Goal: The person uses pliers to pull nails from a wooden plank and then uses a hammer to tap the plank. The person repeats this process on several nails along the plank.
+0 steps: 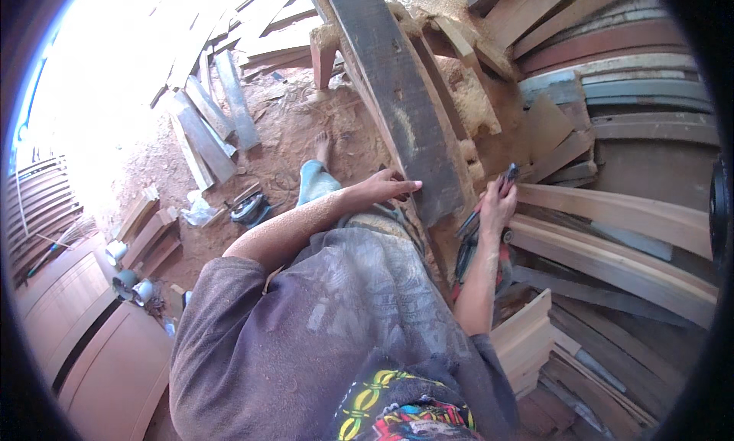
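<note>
My left hand (386, 187) lies at the near left edge of a long dark wooden plank (413, 112), a fingertip over its top face. Its fingers are partly stretched out and I see nothing in them. To the right of the plank, my right hand (497, 204) is closed around a slim dark tool with a blue-grey tip (513, 169). Its exact kind is too small to make out. Below that hand, a red and black object (463, 261), perhaps a power tool, is partly hidden by my right forearm.
Stacked boards (627, 250) and more timber fill the right side. Loose planks (206, 127) lie on the reddish dirt floor at the left, near a blue and black bag-like item (251, 210). Brown panels (115, 364) stand at lower left. Sawdust (470, 97) covers pieces beside the plank.
</note>
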`<state>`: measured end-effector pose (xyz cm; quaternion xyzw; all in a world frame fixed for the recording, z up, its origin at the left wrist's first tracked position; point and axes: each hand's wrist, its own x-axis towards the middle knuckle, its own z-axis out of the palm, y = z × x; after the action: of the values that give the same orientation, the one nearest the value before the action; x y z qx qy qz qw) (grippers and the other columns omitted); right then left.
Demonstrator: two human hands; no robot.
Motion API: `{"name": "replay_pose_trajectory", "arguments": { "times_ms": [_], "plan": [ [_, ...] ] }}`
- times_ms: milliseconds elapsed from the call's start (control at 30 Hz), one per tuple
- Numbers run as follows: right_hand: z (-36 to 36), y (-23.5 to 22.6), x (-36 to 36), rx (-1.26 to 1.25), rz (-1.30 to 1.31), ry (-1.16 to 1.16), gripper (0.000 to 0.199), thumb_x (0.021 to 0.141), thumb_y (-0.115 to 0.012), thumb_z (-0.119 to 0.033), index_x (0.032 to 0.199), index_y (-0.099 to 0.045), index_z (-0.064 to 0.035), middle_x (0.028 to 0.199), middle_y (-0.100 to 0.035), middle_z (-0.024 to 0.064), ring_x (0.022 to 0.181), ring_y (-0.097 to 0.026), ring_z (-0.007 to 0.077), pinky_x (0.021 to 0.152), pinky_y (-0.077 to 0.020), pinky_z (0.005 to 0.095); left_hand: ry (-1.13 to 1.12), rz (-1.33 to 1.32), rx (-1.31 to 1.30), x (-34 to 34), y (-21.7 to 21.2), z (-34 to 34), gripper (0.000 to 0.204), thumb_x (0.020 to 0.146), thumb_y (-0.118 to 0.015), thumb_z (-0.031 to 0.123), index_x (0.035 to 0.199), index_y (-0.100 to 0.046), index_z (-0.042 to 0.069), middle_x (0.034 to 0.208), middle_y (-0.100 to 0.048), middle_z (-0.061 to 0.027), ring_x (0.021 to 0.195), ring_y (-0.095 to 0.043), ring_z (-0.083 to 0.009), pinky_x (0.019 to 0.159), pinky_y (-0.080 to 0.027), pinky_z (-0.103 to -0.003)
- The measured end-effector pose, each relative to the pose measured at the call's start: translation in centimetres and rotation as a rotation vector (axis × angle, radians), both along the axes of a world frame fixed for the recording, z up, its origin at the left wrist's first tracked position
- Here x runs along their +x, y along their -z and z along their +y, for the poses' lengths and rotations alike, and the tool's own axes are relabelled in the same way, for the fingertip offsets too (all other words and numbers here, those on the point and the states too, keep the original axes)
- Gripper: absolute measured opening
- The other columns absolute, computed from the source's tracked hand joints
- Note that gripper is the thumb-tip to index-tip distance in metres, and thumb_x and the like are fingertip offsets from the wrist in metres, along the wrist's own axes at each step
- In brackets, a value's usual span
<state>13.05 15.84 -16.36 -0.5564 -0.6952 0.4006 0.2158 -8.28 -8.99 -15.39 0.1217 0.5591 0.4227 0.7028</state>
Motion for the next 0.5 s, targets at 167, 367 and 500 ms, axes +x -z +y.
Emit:
{"name": "replay_pose_trajectory", "arguments": {
  "times_ms": [167, 367, 500],
  "plan": [
    [-4.3, -6.2, -4.9, -0.048, -0.162, -0.466, 0.034, 0.090, -0.081, -0.028, 0.099, -0.063, -0.0006, 0.082, -0.067, 0.0065, 0.076, -0.068, 0.0197, 0.070, -0.0551, 0.0396, -0.150, -0.030, -0.017, 1.5, 0.7, -0.1, 0.085, 0.097, -0.070, 0.060, 0.147, -0.051, -0.005, 0.142, -0.061, -0.0217, 0.136, -0.057, -0.0326, 0.108, -0.051, -0.046],
    [-9.4, -6.9, -4.9, 0.006, -0.181, -0.470, 0.041, 0.089, -0.084, -0.034, 0.100, -0.065, 0.0006, 0.083, -0.068, 0.0068, 0.076, -0.066, 0.0219, 0.072, -0.0521, 0.0409, -0.333, 0.125, 0.070, 2.1, -1.4, -1.9, 0.072, 0.091, -0.081, 0.052, 0.136, -0.063, -0.001, 0.118, -0.071, -0.0112, 0.104, -0.068, -0.0226, 0.087, -0.054, -0.033],
    [-11.8, -3.6, -3.3, -0.241, -0.054, -0.463, 0.040, 0.098, -0.074, -0.044, 0.100, -0.068, -0.0045, 0.074, -0.058, -0.0030, 0.065, -0.057, 0.0121, 0.060, -0.0457, 0.0322, -0.229, 0.439, 0.214, 0.6, -5.6, -3.9, 0.061, 0.088, -0.085, 0.049, 0.120, -0.065, 0.001, 0.099, -0.072, -0.0072, 0.093, -0.067, -0.0187, 0.080, -0.053, -0.034]
  ]
}}
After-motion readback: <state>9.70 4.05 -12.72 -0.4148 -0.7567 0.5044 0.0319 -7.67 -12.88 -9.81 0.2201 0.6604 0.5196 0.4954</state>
